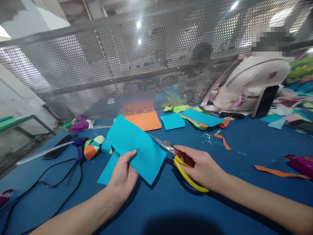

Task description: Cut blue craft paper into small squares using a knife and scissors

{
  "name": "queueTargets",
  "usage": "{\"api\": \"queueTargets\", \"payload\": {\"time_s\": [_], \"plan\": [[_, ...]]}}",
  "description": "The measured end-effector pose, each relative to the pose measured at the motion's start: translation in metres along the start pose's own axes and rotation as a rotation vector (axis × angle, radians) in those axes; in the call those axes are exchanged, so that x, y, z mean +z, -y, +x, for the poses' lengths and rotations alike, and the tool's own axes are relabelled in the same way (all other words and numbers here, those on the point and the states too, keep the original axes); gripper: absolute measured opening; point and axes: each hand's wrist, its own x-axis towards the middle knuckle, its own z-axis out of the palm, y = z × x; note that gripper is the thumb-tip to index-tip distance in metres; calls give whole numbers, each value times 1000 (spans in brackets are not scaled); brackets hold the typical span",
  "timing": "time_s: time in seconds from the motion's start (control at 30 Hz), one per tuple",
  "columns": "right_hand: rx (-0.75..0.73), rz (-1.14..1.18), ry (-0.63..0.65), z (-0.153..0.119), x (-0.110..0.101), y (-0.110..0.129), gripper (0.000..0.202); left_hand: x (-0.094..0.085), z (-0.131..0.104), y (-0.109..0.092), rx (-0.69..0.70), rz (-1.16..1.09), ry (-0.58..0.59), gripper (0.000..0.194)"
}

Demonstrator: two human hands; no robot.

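Note:
My left hand [124, 178] grips a bright blue sheet of paper [137, 140], its thumb on top and the other fingers underneath. Part of the blue paper also shows to the left, below the hand's grip. My right hand [202, 164] is closed around the yellow and red handles of a pair of scissors [187, 171]. The metal blades point left and meet the sheet's upper right edge; one blade is partly hidden by the paper. Behind the sheet lies orange paper [146, 121], and a stack of small blue squares [173, 121] sits to its right.
A hot glue gun [80, 147] with a cord lies at left, beside folded paper pieces [92, 150] and a phone [58, 147]. Mixed paper [204, 117], scraps [223, 142], a white backpack [256, 81] and a leaning phone [265, 101] stand right. A perforated metal panel [110, 65] rises behind.

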Motion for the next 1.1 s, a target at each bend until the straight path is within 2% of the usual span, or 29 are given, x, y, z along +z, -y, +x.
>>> {"api": "queueTargets", "payload": {"time_s": [0.53, 0.63, 0.7, 0.77, 0.87, 0.97, 1.1], "plan": [[52, 60, 27, 3, -2, 4, 27, 2, -2, 0, -27, 13, -33, 33], [57, 18, 15, 9, -8, -6, 28, 1, -2, 0, -26, 6, -26, 34], [65, -100, 22, 13, -14, -21, 33, 0, -1, 0, -12, -2, -21, 35], [117, -300, 83, 18, -20, -42, 38, -1, 1, 0, 0, 0, -16, 33], [259, -571, 337, 23, -29, -70, 44, -2, 3, 1, 26, 35, -9, 28], [293, -634, 463, 25, -36, -87, 43, -2, 4, 1, 100, 107, 1, 27], [283, -687, 566, 24, -45, -90, 40, -4, 5, -7, 164, 259, 12, 21]]}}
